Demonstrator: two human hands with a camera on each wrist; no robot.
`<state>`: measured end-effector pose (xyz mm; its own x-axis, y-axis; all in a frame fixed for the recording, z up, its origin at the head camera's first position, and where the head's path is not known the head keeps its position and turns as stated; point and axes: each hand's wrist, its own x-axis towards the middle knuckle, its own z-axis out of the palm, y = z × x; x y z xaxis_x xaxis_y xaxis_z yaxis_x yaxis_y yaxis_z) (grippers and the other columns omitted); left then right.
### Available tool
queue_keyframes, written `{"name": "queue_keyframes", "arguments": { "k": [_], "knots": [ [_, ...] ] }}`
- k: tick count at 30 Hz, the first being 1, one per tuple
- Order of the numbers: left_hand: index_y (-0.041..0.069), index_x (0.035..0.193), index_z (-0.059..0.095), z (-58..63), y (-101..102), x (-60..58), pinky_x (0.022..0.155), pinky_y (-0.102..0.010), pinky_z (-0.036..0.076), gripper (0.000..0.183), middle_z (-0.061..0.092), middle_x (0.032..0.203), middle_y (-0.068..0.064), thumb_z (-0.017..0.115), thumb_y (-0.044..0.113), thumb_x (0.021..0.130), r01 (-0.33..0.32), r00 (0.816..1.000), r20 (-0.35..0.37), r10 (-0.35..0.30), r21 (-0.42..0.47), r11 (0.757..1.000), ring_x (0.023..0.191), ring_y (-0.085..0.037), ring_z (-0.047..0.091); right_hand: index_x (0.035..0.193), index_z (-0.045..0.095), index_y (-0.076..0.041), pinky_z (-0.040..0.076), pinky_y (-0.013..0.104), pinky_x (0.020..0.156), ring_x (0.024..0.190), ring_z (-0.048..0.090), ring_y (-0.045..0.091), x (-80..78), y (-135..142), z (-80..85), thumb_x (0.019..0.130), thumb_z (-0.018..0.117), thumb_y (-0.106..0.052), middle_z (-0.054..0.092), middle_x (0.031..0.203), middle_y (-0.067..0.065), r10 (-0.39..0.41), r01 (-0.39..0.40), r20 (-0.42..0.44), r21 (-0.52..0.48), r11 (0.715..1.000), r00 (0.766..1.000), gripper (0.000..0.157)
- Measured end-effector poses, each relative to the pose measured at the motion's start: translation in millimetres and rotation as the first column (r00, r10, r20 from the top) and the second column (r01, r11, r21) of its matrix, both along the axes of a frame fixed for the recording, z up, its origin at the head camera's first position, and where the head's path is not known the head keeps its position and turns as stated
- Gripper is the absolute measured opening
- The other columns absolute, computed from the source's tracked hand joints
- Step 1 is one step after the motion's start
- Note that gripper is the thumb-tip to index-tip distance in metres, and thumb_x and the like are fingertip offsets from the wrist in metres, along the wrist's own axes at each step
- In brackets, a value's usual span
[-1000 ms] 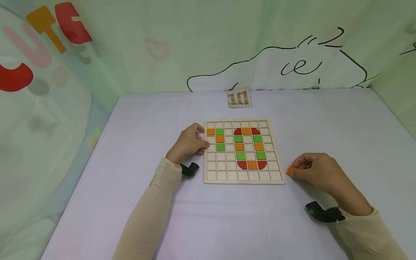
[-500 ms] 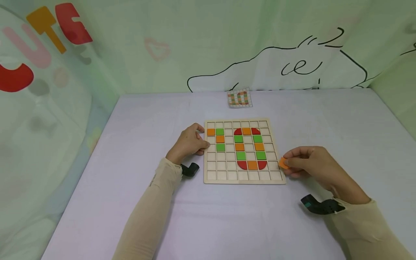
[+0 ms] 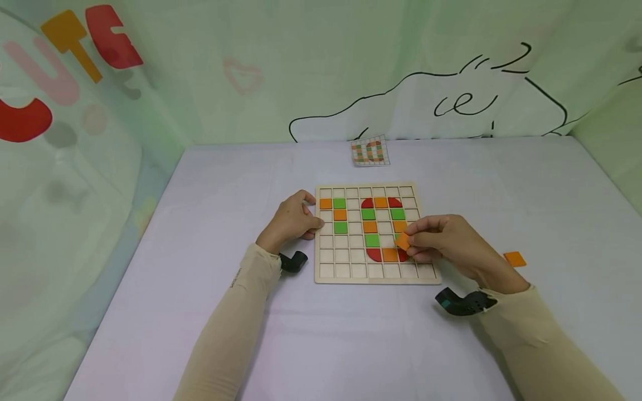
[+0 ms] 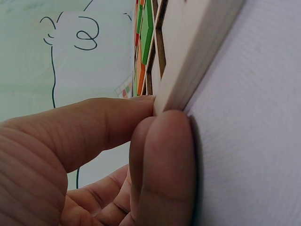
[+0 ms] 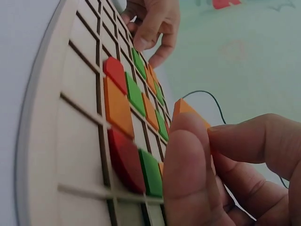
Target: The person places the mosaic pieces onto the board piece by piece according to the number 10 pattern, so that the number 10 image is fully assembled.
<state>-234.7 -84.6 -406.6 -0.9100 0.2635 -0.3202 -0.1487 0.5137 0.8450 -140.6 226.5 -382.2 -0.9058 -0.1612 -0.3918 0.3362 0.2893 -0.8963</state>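
A wooden grid board (image 3: pixel 328 272) lies on the white table, with orange and green square tiles and red rounded corner tiles set in its cells. At the board's left edge, my left hand (image 3: pixel 292 218) grips the rim; in the left wrist view, thumb and fingertips meet at the pale wooden edge (image 4: pixel 188 70). My right hand (image 3: pixel 448 239) pinches an orange square tile (image 3: pixel 403 241), tilted and held above the right side of the ring of tiles. In the right wrist view that orange tile (image 5: pixel 181 107) sticks up between thumb and fingers, partly hidden.
Another orange tile (image 3: pixel 514 259) lies on the table beside my right wrist. A small printed pattern card (image 3: pixel 370 151) lies behind the board, near the back curtain (image 3: pixel 241 111). Black wrist cameras (image 3: pixel 293 262) hang below both sleeves.
My right hand has moved left and up from the table onto the board, carrying the orange tile. Another orange tile has come into sight behind it. The left hand stays put.
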Motion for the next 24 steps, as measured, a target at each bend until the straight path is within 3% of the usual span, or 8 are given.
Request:
{"name": "queue_keyframes", "arguments": {
  "k": [10, 19, 24],
  "knots": [
    [0.004, 0.133, 0.052, -0.6, 0, -0.1, 0.061, -0.027, 0.063, 0.051, 0.059, 0.095, -0.013, 0.079, 0.002, 0.090, -0.002, 1.000, -0.001, 0.002, 0.001, 1.000, 0.066, -0.017, 0.067, 0.121, 0.064, 0.009, 0.064, 0.028, 0.075, 0.079, 0.071, 0.017, -21.2, -33, 0.4, 0.099, 0.068, -0.009, 0.073, 0.092, 0.007, 0.063, -0.063, -0.006, 0.003, 0.998, 0.998, 0.029],
    [0.005, 0.134, 0.051, -0.2, 0, 0.6, 0.061, -0.027, 0.063, 0.052, 0.058, 0.095, -0.012, 0.079, 0.002, 0.090, -0.004, 1.000, 0.004, 0.004, 0.002, 1.000, 0.067, -0.017, 0.067, 0.119, 0.068, 0.007, 0.065, 0.028, 0.075, 0.082, 0.073, 0.020, -35.7, -55, 0.7, 0.101, 0.069, -0.013, 0.074, 0.104, 0.012, 0.086, -0.086, 0.018, 0.016, 0.996, 0.996, 0.027],
    [0.005, 0.134, 0.051, -0.4, -1, 0.4, 0.061, -0.027, 0.063, 0.052, 0.058, 0.096, -0.012, 0.079, 0.002, 0.091, 0.001, 1.000, 0.003, -0.001, 0.001, 1.000, 0.067, -0.017, 0.067, 0.119, 0.069, 0.004, 0.064, 0.027, 0.075, 0.082, 0.073, 0.020, -42.7, -66, 2.1, 0.099, 0.069, -0.010, 0.074, 0.102, 0.013, 0.099, -0.100, 0.048, 0.029, 0.995, 0.994, 0.024]
  ]
}}
